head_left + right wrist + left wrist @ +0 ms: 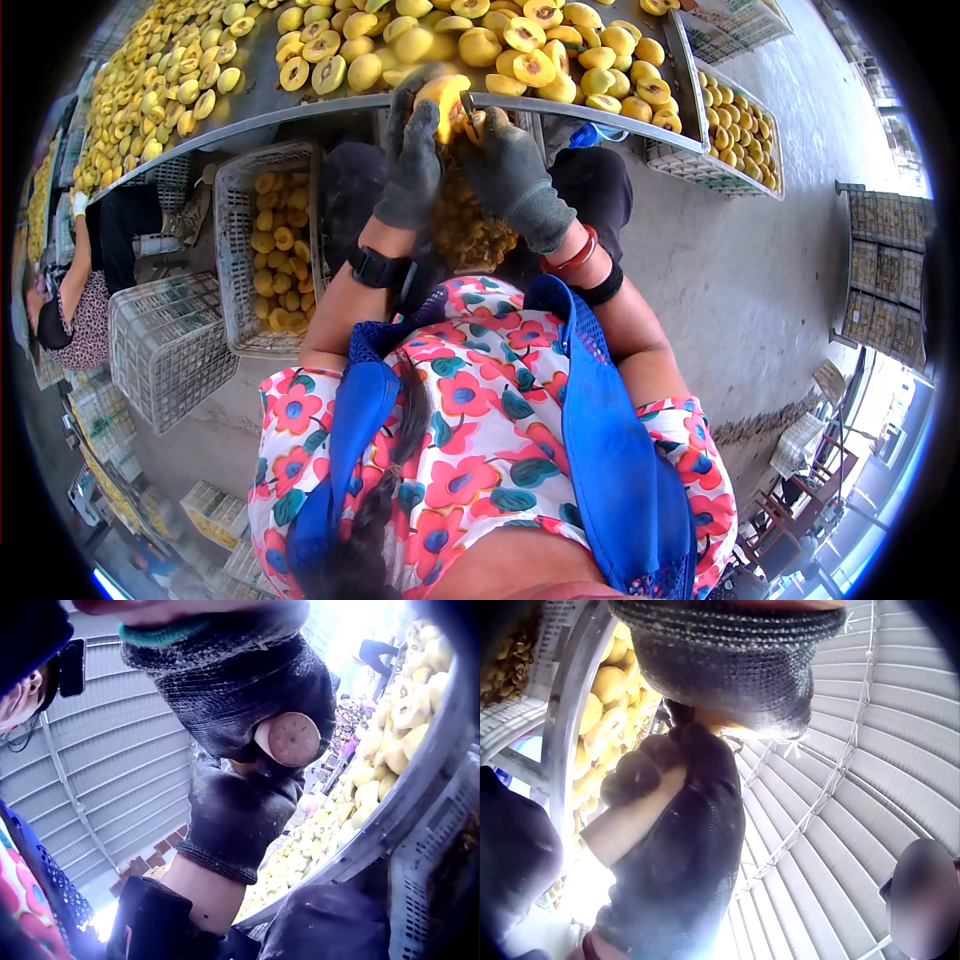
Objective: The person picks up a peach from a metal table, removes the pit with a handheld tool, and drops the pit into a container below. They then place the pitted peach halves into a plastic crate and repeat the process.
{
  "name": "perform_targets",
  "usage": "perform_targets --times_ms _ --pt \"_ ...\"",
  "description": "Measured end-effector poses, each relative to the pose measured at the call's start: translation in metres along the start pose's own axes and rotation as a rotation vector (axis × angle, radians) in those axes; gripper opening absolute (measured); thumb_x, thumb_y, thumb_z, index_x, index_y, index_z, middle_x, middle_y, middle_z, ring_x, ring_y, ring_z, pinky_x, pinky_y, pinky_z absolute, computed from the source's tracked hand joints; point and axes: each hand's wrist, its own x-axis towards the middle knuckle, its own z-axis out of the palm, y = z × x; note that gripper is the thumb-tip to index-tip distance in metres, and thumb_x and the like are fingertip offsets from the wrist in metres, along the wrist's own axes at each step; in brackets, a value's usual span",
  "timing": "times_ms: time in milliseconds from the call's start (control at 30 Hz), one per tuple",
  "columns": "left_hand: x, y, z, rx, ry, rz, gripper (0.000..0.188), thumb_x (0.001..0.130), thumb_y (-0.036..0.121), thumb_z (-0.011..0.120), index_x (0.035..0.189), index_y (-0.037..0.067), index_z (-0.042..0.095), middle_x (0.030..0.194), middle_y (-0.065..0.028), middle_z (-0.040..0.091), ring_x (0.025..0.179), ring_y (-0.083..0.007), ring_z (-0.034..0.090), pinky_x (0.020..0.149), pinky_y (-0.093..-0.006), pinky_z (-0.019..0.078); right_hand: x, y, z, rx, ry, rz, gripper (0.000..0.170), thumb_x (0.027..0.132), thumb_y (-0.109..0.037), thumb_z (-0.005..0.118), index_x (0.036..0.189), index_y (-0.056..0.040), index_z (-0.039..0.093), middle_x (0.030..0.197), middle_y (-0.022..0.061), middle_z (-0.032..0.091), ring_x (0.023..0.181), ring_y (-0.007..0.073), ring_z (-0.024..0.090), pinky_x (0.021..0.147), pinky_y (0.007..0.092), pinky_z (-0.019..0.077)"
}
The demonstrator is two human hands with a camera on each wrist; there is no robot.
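Both hands wear dark grey gloves and meet at the table's near edge. The left hand [412, 160] holds a yellow halved fruit [443, 100] in the head view. Close against it, the right hand [508, 175] has its fingers curled round a tool, whose dark tip [467, 103] touches the fruit's side. In the left wrist view, the tool's pale handle [634, 817] sticks out of the right fist [697, 817]. Its round end [294, 739] faces the camera in the right wrist view, with the left hand [244, 810] below. The glove mostly hides the fruit there.
Halved yellow fruit [533, 68] covers much of the metal table [262, 116]. A crate [236, 250] of fruit stands left of the legs, another [716, 170] at the table's right end. Fruit pieces [475, 225] lie below the hands. Another person [80, 320] is at far left.
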Motion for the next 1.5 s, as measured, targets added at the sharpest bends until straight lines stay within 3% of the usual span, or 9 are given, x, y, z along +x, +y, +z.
perform_targets --times_ms 133,200,467,600,700,1033,1133,1233,1500 --pt "0.000 0.000 -0.006 0.630 -0.059 0.254 0.033 0.099 0.017 0.038 0.125 -0.002 0.045 0.118 -0.0165 0.053 0.108 -0.0259 0.052 0.094 -0.0358 0.0425 0.000 0.008 0.001 0.057 -0.059 -0.059 0.023 0.082 -0.014 0.062 0.097 0.0008 0.054 0.078 0.0239 0.060 0.073 0.0416 0.060 0.062 0.0422 0.0470" --pt "-0.002 -0.027 -0.021 0.498 -0.028 0.131 0.031 0.099 0.011 0.038 0.126 -0.002 0.044 0.120 -0.0184 0.052 0.109 -0.0290 0.052 0.095 -0.0383 0.0426 -0.003 0.018 0.009 0.138 -0.054 -0.066 0.022 0.082 -0.014 0.062 0.096 0.0012 0.053 0.078 0.0241 0.060 0.073 0.0418 0.060 0.062 0.0417 0.0471" --pt "-0.004 -0.036 -0.034 0.986 -0.076 0.387 0.031 0.096 0.006 0.043 0.126 -0.003 0.045 0.121 -0.0207 0.053 0.106 -0.0327 0.053 0.094 -0.0410 0.0430 -0.007 0.031 0.016 0.159 -0.154 -0.037 0.022 0.081 -0.013 0.062 0.095 0.0012 0.053 0.078 0.0219 0.060 0.072 0.0365 0.060 0.064 0.0399 0.0470" --pt "-0.002 -0.016 -0.010 0.628 0.099 0.063 0.041 0.101 0.026 0.029 0.108 -0.001 0.058 0.107 -0.0100 0.061 0.095 -0.0186 0.058 0.088 -0.0312 0.0456 -0.008 0.029 0.021 0.209 -0.153 0.003 0.022 0.081 -0.012 0.062 0.097 0.0012 0.054 0.080 0.0209 0.061 0.075 0.0340 0.061 0.067 0.0386 0.0474" --pt "0.000 -0.018 -0.008 0.423 0.177 -0.034 0.041 0.100 0.029 0.031 0.111 -0.001 0.057 0.108 -0.0105 0.061 0.097 -0.0186 0.058 0.089 -0.0310 0.0453 -0.006 0.029 0.027 0.274 -0.125 -0.013 0.024 0.081 -0.011 0.062 0.100 0.0013 0.054 0.084 0.0206 0.062 0.079 0.0325 0.063 0.069 0.0373 0.0481" --pt "0.006 -0.008 0.003 0.260 0.096 0.192 0.044 0.098 0.036 0.038 0.116 -0.002 0.054 0.111 -0.0117 0.059 0.102 -0.0197 0.056 0.090 -0.0318 0.0453 -0.007 0.014 0.031 0.499 0.002 0.166 0.021 0.085 -0.005 0.058 0.104 0.0010 0.056 0.093 0.0112 0.065 0.085 0.0153 0.060 0.075 0.0315 0.0479" --pt "0.006 -0.007 -0.001 0.454 0.078 0.268 0.044 0.097 0.036 0.040 0.113 -0.002 0.056 0.112 -0.0114 0.059 0.102 -0.0198 0.056 0.091 -0.0317 0.0449 -0.003 0.020 0.037 0.492 0.041 0.049 0.020 0.080 -0.014 0.059 0.096 -0.0014 0.055 0.081 0.0218 0.062 0.076 0.0382 0.062 0.066 0.0389 0.0496" --pt "0.004 -0.008 -0.002 0.486 0.075 0.254 0.044 0.097 0.036 0.040 0.111 -0.002 0.057 0.113 -0.0111 0.059 0.103 -0.0199 0.056 0.091 -0.0314 0.0449 -0.001 0.025 0.031 0.345 -0.143 0.085 0.021 0.087 -0.005 0.056 0.106 0.0012 0.055 0.098 0.0057 0.065 0.088 0.0129 0.057 0.079 0.0294 0.0474" --pt "0.003 0.008 -0.002 0.345 0.046 0.003 0.046 0.100 0.034 0.029 0.111 -0.002 0.056 0.109 -0.0128 0.061 0.099 -0.0221 0.058 0.089 -0.0322 0.0462 -0.002 0.000 -0.006 0.792 -0.432 0.384 0.014 0.091 -0.006 0.051 0.105 -0.0023 0.052 0.072 0.0014 0.055 0.055 0.0089 0.050 0.048 0.0246 0.0426"
